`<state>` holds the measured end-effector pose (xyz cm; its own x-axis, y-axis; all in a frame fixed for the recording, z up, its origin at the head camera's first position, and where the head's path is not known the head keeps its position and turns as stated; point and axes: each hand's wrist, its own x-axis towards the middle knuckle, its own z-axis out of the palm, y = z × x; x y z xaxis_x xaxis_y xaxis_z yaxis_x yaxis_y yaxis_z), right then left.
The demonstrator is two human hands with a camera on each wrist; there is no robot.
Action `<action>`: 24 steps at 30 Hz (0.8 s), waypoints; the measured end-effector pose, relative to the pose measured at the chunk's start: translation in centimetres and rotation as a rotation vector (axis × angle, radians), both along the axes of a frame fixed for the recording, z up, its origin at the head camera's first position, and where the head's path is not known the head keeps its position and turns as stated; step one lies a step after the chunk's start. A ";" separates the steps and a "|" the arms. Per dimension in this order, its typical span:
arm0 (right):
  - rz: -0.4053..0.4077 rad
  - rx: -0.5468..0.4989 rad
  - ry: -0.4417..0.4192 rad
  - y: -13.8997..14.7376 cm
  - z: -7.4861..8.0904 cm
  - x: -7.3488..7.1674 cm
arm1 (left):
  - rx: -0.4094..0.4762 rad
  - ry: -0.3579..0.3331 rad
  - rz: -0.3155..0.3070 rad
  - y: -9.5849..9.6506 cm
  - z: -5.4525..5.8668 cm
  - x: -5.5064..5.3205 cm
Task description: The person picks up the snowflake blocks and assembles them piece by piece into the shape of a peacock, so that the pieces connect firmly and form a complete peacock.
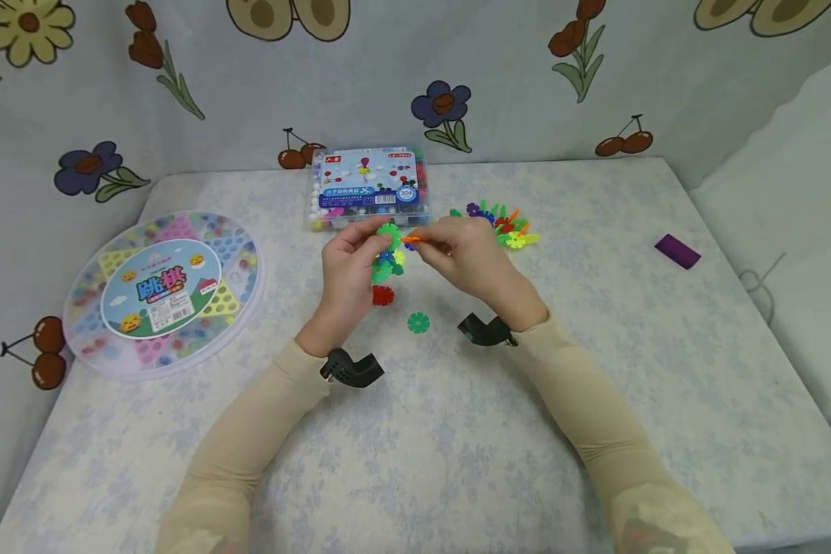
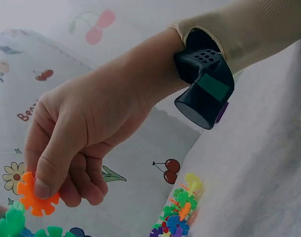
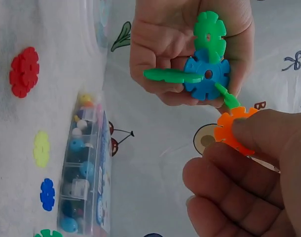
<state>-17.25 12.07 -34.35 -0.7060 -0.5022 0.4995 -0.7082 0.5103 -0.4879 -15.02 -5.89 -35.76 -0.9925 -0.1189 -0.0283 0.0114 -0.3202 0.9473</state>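
In the head view my left hand holds a small cluster of notched plastic snowflake discs. The right wrist view shows that cluster as a blue disc with several green discs slotted into it at angles. My right hand pinches an orange snowflake disc between thumb and forefinger. The edge of that orange disc meets one green disc of the cluster; whether their notches are locked cannot be told. The left wrist view shows the right thumb lying flat over the orange disc.
Loose red and green discs lie near the hands. Behind the right hand is a pile of coloured discs. A clear bead box stands at the back, a round Chinese checkers case at left, a purple block at right.
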 end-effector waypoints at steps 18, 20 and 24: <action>-0.056 0.126 0.209 -0.5 0.5 1.1 | -0.365 0.246 0.158 0.4 -0.9 0.6; -0.060 0.128 0.212 -0.6 0.5 1.2 | -0.369 0.267 0.166 0.5 -1.0 0.7; -0.055 0.125 0.227 -0.5 0.5 1.2 | -0.382 0.303 0.166 0.7 -1.1 0.8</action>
